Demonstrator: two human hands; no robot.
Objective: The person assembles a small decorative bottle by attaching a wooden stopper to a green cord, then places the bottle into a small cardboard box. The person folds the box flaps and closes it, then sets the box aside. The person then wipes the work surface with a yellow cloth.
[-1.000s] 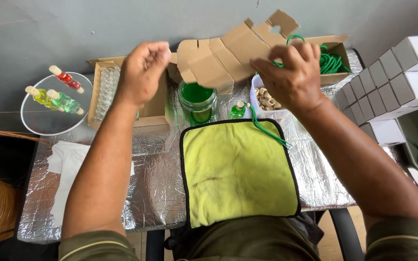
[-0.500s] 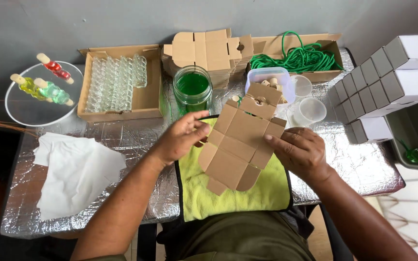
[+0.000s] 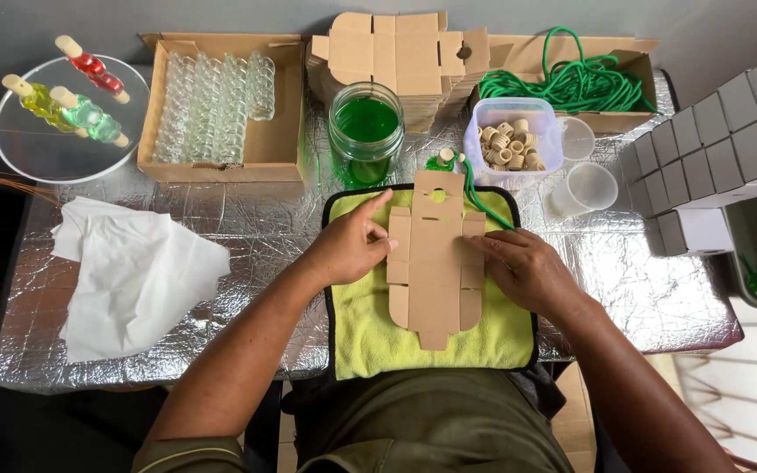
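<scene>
A flat, die-cut brown cardboard box blank point(image 3: 435, 263) lies lengthwise on a yellow-green cloth point(image 3: 370, 324) with a black border. My left hand point(image 3: 352, 243) rests on the blank's left flap, its fingers curled against the edge. My right hand point(image 3: 527, 270) lies flat with its fingers pressing on the blank's right flap. Both hands touch the blank from either side and pin it down on the cloth.
Behind the cloth stand a jar of green liquid point(image 3: 365, 131), a stack of box blanks point(image 3: 400, 52), a tub of cork stoppers point(image 3: 512, 144), two clear cups point(image 3: 590, 186) and green cord point(image 3: 571, 83). Empty glass bottles point(image 3: 212, 96) fill a box. White boxes point(image 3: 720, 140) right, paper point(image 3: 133, 271) left.
My hands brought one blank down from the stack at the back and laid it flat on the cloth. The camera view has tilted down and steadied.
</scene>
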